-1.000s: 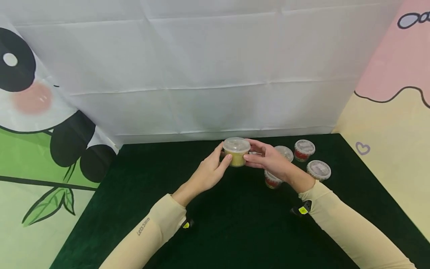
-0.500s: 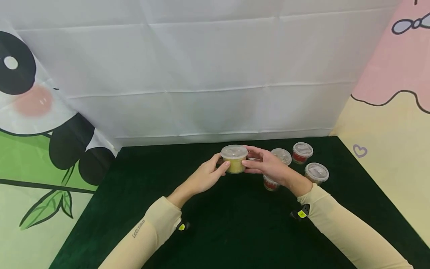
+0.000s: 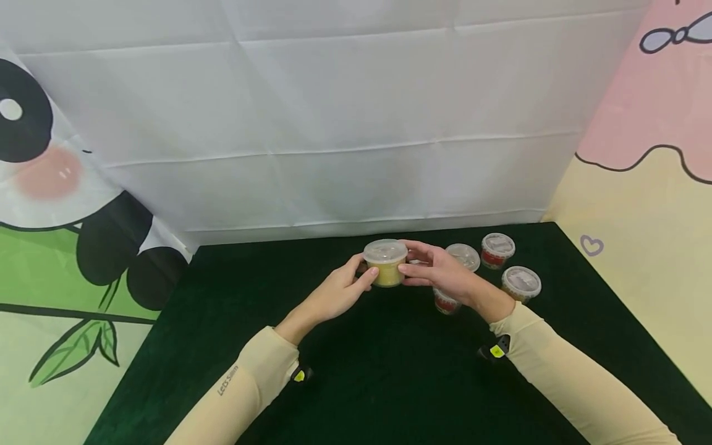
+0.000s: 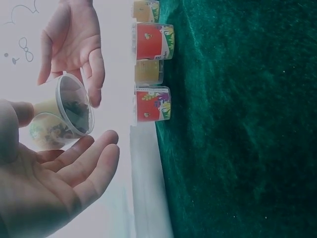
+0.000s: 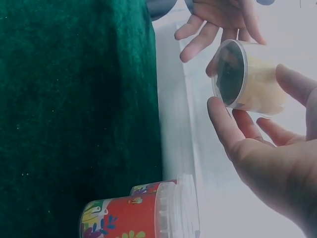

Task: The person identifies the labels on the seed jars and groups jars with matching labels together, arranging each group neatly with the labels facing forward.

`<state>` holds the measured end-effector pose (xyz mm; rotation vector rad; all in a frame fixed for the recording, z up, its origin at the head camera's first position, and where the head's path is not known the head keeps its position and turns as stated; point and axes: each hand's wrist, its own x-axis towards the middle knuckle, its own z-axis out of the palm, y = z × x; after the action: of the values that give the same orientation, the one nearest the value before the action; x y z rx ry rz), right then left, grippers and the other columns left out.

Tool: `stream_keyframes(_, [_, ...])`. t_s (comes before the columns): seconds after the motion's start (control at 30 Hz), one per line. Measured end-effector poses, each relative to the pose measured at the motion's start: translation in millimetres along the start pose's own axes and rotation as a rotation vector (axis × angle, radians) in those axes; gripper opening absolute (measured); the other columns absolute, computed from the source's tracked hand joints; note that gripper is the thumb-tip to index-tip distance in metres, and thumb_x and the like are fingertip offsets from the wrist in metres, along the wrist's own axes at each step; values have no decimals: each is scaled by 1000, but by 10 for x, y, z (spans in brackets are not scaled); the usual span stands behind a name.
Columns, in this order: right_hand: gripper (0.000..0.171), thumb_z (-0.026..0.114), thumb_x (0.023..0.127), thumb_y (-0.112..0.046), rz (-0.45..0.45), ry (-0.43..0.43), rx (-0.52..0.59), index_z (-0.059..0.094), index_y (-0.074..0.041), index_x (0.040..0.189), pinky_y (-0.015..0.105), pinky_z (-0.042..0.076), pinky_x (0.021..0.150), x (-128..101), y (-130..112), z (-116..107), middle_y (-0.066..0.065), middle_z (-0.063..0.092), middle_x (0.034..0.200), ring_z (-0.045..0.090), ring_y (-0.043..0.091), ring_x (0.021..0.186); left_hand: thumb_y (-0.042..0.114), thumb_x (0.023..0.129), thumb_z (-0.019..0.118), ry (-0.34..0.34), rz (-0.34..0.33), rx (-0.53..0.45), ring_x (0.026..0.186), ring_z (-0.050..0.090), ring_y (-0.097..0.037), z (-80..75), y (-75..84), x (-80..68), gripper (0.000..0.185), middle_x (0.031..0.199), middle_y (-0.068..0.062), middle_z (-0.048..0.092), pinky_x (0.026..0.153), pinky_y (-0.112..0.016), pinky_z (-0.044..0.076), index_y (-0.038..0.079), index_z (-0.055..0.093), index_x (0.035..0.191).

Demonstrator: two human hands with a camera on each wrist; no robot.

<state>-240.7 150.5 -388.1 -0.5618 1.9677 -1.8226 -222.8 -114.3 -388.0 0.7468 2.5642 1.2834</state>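
A small round plastic tub point(image 3: 387, 275) with a clear lid and yellow contents is held up over the table's far part, upright in the head view. My left hand point(image 3: 337, 292) grips its left side, thumb on the near face. From the right, my right hand point(image 3: 447, 272) grips the same tub, its thumb also in front. Both wrist views show the tub point(image 4: 48, 130) between the thumbs and fingers of the two hands, apart from the table.
Several other lidded tubs stand at the right: a red-banded tub point(image 3: 497, 252) at the back, a tub point(image 3: 521, 283) nearer, a tub point(image 3: 464, 256) behind my right hand, and a red tub point(image 3: 447, 303) partly hidden under it. Dark green cloth point(image 3: 378, 377) covers the table; a white backdrop point(image 3: 345, 123) rises behind.
Both hands have lowered the tub slightly between the first frame and the second. Since then they have stayed almost still, while the whole head view has shifted a little.
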Motion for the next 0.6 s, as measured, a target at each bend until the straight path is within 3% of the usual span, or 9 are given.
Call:
stream_keyframes(0.4, [73, 66, 100, -16, -6, -14, -28, 25, -10, 160, 36, 50, 100, -43, -18, -9, 22, 34, 153, 46, 40, 136, 50, 109, 38, 10, -5, 21, 102, 64, -18, 4, 39, 11, 61, 121, -6, 61, 90, -41, 54, 10, 34, 154])
stream_keyframes(0.6, [78, 69, 99, -19, -9, -31, -81, 22, -10, 161, 40, 48, 104, -32, -8, 44, 22, 35, 154, 46, 39, 137, 53, 108, 36, 25, -20, 11, 99, 65, -18, 6, 4, -2, 62, 122, -8, 60, 86, -39, 54, 10, 36, 153])
